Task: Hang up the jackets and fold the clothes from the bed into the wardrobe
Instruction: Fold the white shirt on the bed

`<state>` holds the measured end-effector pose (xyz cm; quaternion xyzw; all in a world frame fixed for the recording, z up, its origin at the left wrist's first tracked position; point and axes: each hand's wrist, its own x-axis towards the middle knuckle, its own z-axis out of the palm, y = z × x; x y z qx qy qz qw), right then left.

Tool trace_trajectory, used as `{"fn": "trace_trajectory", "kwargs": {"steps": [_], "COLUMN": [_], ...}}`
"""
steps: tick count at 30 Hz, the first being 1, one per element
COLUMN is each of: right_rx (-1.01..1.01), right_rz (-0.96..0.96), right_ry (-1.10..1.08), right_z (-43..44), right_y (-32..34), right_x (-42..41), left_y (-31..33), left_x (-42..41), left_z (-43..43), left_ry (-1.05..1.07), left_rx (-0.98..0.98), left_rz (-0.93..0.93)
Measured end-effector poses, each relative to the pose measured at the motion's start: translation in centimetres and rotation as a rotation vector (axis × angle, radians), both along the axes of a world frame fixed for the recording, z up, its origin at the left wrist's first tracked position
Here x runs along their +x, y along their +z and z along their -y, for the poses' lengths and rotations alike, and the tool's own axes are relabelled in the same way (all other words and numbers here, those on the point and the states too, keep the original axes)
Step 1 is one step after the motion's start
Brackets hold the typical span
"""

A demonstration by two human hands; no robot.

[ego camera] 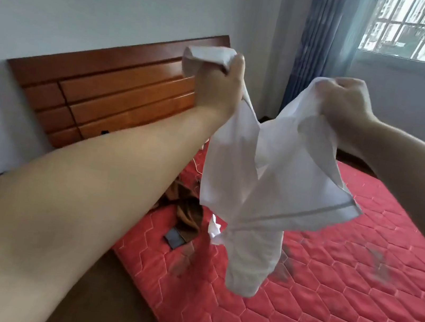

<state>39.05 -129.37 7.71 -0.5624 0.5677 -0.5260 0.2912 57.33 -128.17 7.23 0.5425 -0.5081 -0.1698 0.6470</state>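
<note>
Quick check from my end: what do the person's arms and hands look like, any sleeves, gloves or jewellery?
Both forearms are bare with no sleeve in view. The left hand and right hand wear no gloves. No watch, bracelet or ring shows on the visible parts.

I see a white garment (274,170) with a thin grey stripe along one edge. Under it, the mattress (338,292) is red, quilted in a hexagon pattern with dark grey smudges. The headboard (122,91) is orange-brown wood. A brown cloth (187,209) lies there. The curtain (319,44) is blue.
</note>
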Motion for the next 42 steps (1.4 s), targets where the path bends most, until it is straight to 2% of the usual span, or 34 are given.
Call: {"fn": "trace_trajectory", "kwargs": {"steps": [2, 3, 5, 7, 10, 11, 12, 13, 14, 15, 18, 21, 22, 24, 26, 28, 31, 33, 34, 38, 40, 42], "right_rx": [0.063, 0.13, 0.233, 0.313, 0.426, 0.437, 0.433, 0.427, 0.422, 0.408, 0.196, -0.122, -0.107, 0.094, 0.293, 0.386, 0.387, 0.389, 0.38, 0.309, 0.291, 0.28], "right_rz": [0.106, 0.14, 0.359, 0.517, 0.659, 0.723, 0.787, 0.822, 0.805, 0.712, 0.072, -0.341, -0.44, -0.586, -0.567, -0.389, -0.229, -0.057, -0.001, 0.134, 0.229, 0.304], "right_ry": [0.019, 0.016, 0.017, 0.057, 0.101, 0.104, 0.095, 0.084, 0.082, 0.1, 0.101, 0.045, 0.088, 0.154, 0.106, -0.015, -0.051, 0.022, 0.049, 0.111, 0.119, 0.113], "right_z": [0.0, -0.1, -0.3, 0.0, 1.6, 2.3, 3.0, 3.6, 4.2, 4.7, 4.6, 1.3, 0.4, -0.6, -0.1, 1.9, 4.7, 6.2, 6.9, 9.8, 11.4, 12.9], "right_y": [1.5, 1.9, 1.6, 0.4, -2.2, -2.9, -3.6, -4.4, -5.4, -6.6, -12.6, -18.8, -20.8, -23.8, -25.8, -26.1, -23.4, -20.4, -18.8, -12.9, -10.9, -9.5], "right_x": [-0.2, -0.2, -0.1, 0.0, 0.3, 0.5, 0.5, 0.7, 0.7, 0.5, -0.7, -1.7, -2.0, -1.7, -1.0, -0.6, -1.0, -1.1, -1.1, -0.1, 0.8, 1.9], "left_y": [1.3, 1.4, 0.0, -2.9, -7.7, -9.5, -11.1, -12.3, -13.4, -14.5, -16.1, -16.4, -16.5, -16.1, -15.5, -14.9, -14.1, -13.8, -14.2, -16.8, -19.2, -21.0], "left_x": [-0.5, -0.7, -1.1, -1.5, -1.7, -1.8, -2.1, -2.8, -3.5, -4.0, -5.3, -6.1, -6.4, -6.7, -7.0, -6.9, -5.3, -3.8, -3.1, -1.3, -1.1, -1.2], "left_z": [0.5, 0.9, 1.5, 1.4, 0.0, -0.1, 0.2, 0.7, 1.3, 2.3, 5.6, 8.2, 9.2, 10.9, 12.0, 12.7, 13.4, 13.6, 13.6, 12.2, 12.2, 12.9], "left_ry": [0.019, -0.002, -0.06, -0.264, -0.841, -0.915, -0.957, -0.928, -0.865, -0.802, -0.582, -0.469, -0.435, -0.403, -0.446, -0.463, -0.461, -0.593, -0.656, -0.877, -0.835, -0.704], "left_rx": [0.013, 0.078, 0.277, 0.518, 0.85, 0.904, 0.879, 0.841, 0.765, 0.74, 0.767, 0.774, 0.784, 0.824, 0.849, 0.808, 0.712, 0.685, 0.699, 0.752, 0.707, 0.633], "left_rz": [0.036, 0.068, 0.183, 0.215, 0.149, 0.13, 0.156, 0.244, 0.362, 0.374, 0.073, -0.116, -0.178, -0.297, -0.43, -0.49, -0.556, -0.58, -0.494, 0.117, 0.46, 0.683]}}
